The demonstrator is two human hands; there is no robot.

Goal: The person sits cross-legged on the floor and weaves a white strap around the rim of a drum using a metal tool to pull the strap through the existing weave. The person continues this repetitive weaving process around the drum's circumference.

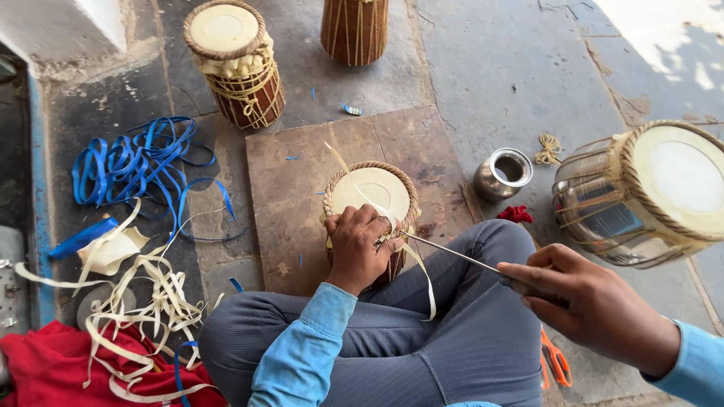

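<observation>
While the person sits cross-legged on the stone floor, the left hand (360, 247) curls its fingers tight over the near rim of a small drum (373, 197). The drum stands upright on a flat brown board (302, 173), just in front of the knees. Its top is smooth, round and cream-coloured, with a braided ring around the edge. A thin pale strap (422, 279) loops down from the rim over the grey trousers.

The right hand (588, 301) is closed around the end of a long thin metal rod (452, 255). The rod's tip reaches the drum's rim, right by the left fingers.

Near the right hand lies a big shiny drum (648, 196) on its side, and a small round steel pot (504, 173) stands beside it. Orange scissors (556, 363) peek out under the right arm. On the left are tangled blue ribbons (136, 166), pale curly strips (143, 301) and a red cloth (53, 365). Two more wooden drums (237, 64) stand farther off.
</observation>
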